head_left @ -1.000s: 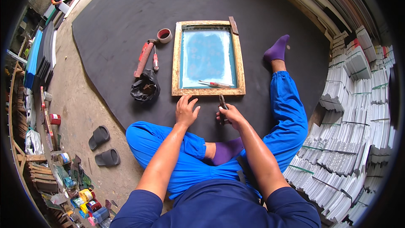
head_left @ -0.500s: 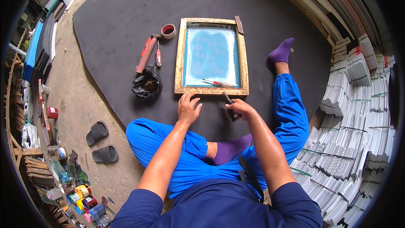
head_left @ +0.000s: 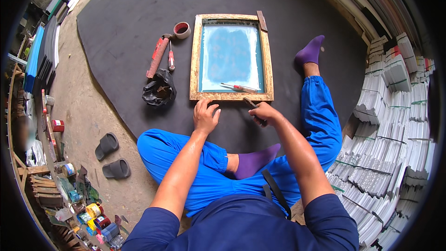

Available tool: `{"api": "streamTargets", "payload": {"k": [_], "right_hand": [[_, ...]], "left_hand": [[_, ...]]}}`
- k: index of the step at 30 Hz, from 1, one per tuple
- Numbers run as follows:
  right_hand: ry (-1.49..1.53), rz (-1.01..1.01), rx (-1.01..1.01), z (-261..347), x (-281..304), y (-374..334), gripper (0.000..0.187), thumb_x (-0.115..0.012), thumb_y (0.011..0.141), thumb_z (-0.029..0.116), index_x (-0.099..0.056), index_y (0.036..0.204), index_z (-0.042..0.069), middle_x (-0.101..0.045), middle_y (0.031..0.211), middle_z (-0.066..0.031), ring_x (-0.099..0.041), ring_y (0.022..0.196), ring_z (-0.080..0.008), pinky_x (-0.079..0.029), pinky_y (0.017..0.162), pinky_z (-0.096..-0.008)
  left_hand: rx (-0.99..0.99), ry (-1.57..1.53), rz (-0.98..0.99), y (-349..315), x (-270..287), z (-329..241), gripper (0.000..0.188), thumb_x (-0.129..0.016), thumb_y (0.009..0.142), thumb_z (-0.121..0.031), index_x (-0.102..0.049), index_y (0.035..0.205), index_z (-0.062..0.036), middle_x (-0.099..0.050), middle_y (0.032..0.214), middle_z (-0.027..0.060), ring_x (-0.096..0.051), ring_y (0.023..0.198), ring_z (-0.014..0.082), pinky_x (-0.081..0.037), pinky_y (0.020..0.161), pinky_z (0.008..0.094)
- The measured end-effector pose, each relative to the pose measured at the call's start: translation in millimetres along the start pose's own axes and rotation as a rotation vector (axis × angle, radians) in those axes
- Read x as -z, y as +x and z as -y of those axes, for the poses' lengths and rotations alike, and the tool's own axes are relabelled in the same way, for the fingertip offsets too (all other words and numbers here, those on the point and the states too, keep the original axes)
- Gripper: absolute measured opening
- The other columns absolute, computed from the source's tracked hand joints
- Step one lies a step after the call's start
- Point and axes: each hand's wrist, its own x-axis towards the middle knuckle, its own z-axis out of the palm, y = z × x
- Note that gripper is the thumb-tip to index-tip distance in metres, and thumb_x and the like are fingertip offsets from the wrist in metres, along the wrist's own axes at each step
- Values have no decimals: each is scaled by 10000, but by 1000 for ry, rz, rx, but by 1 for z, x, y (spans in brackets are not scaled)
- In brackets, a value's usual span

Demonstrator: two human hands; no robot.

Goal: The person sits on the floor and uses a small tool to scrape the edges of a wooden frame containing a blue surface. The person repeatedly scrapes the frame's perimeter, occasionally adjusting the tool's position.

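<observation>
In front of me a worn wooden screen-printing frame (head_left: 194,60) with blue-and-white mesh (head_left: 230,56) lies on a dark mat. My left hand (head_left: 206,115) rests its fingertips against the frame's near edge, left of the middle, thumb apart and nothing visible in it. Dark pliers (head_left: 251,104) are gripped in my right hand (head_left: 265,113), their jaws at the near edge toward the right corner. A red-handled screwdriver (head_left: 241,88) lies on the mesh near that corner. A short dark strip (head_left: 262,21) sits at the far right corner of the frame.
Left of the frame are a tape roll (head_left: 182,30), a red tube (head_left: 158,56), another screwdriver (head_left: 171,58) and an opened black plastic bag (head_left: 159,88). Slippers (head_left: 109,145) stand on the floor. Bundled white stacks (head_left: 367,162) line the right; cans (head_left: 94,210) clutter the lower left.
The pliers have moved slightly up, their jaws now at the frame's near edge. The left hand stays by that edge. The whole view has shifted a little.
</observation>
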Motion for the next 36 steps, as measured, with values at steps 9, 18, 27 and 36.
{"api": "streamTargets", "payload": {"k": [9, 18, 27, 36], "right_hand": [[-296, -652, 177, -21, -77, 5, 275, -585, 913, 229, -615, 958, -41, -703, 855, -267, -720, 793, -391, -570, 702, -503], [-442, -743, 193, -21, -94, -4, 255, -590, 932, 246, -563, 1077, 38, -708, 969, -271, -674, 928, -483, -536, 819, -567], [-376, -345, 478, -10, -159, -14, 279, -673, 884, 265, -663, 983, 4, -695, 848, -280, -696, 830, -435, -537, 744, -517], [-29, 183, 233, -6, -155, -1, 224, -634, 977, 248, -633, 971, 24, -658, 770, -47, -658, 637, -152, -532, 555, -328]], "left_hand": [[4, 21, -4, 4, -1, -4, 186, -780, 787, -198, -761, 952, -114, -643, 1154, 74, -549, 1180, 302, -430, 1011, 441], [36, -24, -68, 0, 5, -3, 190, -783, 794, -202, -768, 964, -120, -662, 1129, 81, -564, 1154, 314, -440, 995, 445], [910, -828, 677, -8, 25, 37, 395, -636, 990, -405, -742, 976, -25, -756, 886, 76, -680, 646, 147, -522, 583, 293], [1039, -704, 426, -11, 29, 46, 189, -755, 893, -225, -750, 895, -36, -748, 857, 83, -671, 609, 122, -516, 529, 259]]}}
